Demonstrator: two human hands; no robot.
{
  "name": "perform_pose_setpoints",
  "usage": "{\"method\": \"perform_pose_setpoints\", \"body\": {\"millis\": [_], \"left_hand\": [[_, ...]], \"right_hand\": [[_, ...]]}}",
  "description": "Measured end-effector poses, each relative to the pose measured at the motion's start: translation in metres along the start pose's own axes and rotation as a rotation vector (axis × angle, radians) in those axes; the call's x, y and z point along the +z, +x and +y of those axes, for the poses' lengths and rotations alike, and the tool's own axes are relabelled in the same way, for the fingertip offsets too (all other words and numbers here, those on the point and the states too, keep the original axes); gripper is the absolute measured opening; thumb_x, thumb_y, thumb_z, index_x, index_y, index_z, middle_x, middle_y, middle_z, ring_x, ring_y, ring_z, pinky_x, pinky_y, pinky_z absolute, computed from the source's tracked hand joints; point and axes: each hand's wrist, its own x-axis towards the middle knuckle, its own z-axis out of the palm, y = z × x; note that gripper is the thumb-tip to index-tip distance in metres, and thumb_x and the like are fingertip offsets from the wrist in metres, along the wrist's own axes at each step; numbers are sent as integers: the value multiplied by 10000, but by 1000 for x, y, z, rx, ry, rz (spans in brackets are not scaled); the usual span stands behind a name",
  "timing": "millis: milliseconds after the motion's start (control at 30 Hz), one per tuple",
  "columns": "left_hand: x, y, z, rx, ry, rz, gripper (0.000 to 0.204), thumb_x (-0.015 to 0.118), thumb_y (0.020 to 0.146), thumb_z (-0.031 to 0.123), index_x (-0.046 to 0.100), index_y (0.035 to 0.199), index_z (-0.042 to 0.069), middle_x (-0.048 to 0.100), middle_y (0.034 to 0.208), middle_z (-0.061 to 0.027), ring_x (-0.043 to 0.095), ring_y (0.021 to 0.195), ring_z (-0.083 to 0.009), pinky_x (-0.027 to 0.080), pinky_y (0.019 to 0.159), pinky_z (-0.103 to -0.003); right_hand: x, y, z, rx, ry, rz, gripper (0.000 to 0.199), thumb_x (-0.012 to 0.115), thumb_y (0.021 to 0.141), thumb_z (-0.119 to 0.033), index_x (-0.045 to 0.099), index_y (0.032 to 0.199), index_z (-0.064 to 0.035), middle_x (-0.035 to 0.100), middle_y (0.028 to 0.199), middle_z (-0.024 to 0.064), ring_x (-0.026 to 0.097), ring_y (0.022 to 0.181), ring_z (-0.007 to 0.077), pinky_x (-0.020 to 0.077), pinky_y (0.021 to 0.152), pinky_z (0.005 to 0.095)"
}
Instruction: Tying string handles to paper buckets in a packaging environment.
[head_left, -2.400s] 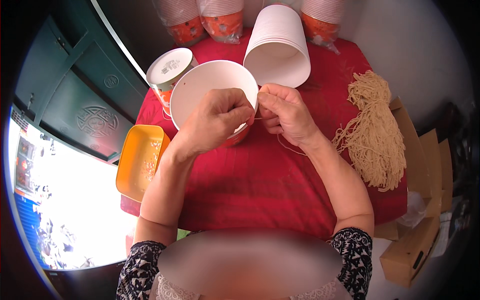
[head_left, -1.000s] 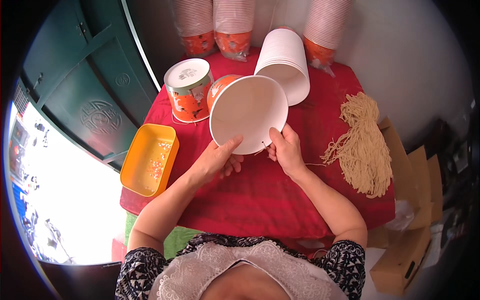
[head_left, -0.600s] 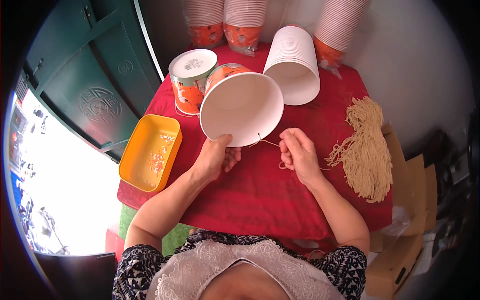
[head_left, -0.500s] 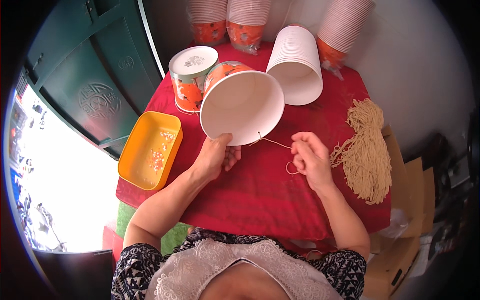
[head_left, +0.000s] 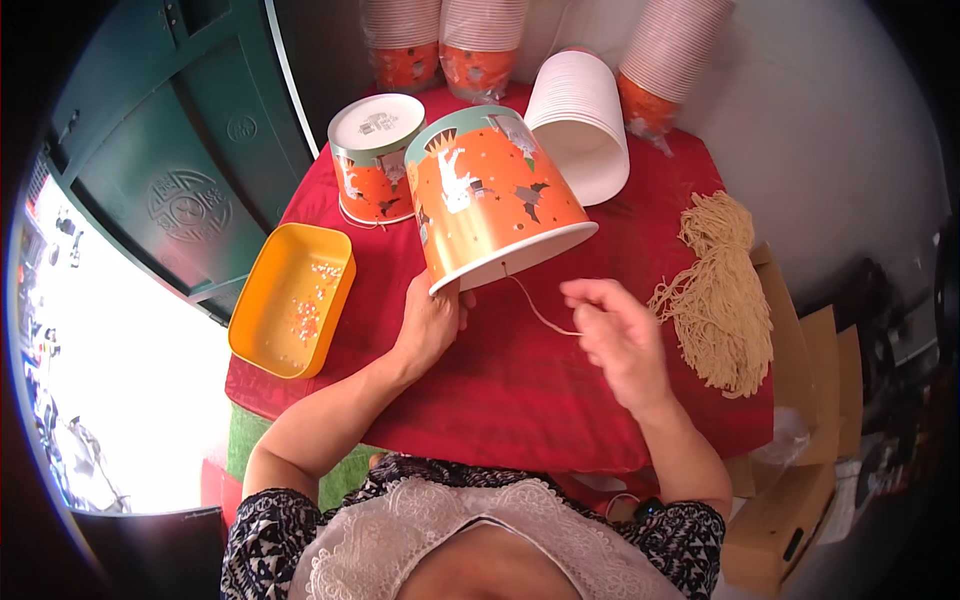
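Note:
My left hand (head_left: 432,318) grips the white rim of an orange paper bucket (head_left: 500,195) with a green band and bat pictures. The bucket is held in the air, its mouth tipped downward and toward me. From a small hole near the rim a thin beige string (head_left: 535,310) runs in a slack curve to my right hand (head_left: 617,335), whose fingers are closed on it. Behind the held bucket, to the left, another paper bucket (head_left: 376,128) stands upside down with a bit of string at its rim.
On the red-covered table (head_left: 500,400), a yellow tray (head_left: 290,300) with small paper bits lies left. A bundle of beige strings (head_left: 720,290) lies right. Nested white buckets (head_left: 580,120) rest at the back, near bagged bucket stacks (head_left: 484,50). Cardboard boxes (head_left: 790,520) stand at right.
The bucket has turned over, so its printed side shows instead of its white inside. The string now hangs slack, and my right hand has shifted slightly.

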Motion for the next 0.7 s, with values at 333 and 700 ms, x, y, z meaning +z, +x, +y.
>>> {"method": "perform_pose_setpoints", "body": {"millis": [333, 700], "left_hand": [[16, 0, -12, 349, -16, -3, 191, 471, 1038, 156, 553, 1116, 2, 599, 817, -27, 562, 704, -134, 485, 606, -306], [-25, -70, 85, 735, 543, -326, 167, 685, 852, 75, 630, 998, 15, 656, 864, -159, 678, 747, -321, 553, 646, -375]], "right_hand": [[74, 61, 10, -356, 18, 3, 189, 650, 897, -108, 594, 992, 46, 630, 820, 107, 598, 681, 189, 481, 624, 335], [14, 54, -16, -762, -1037, -132, 134, 625, 796, 42, 575, 913, -1, 574, 854, 110, 629, 639, 306, 506, 523, 389]]}}
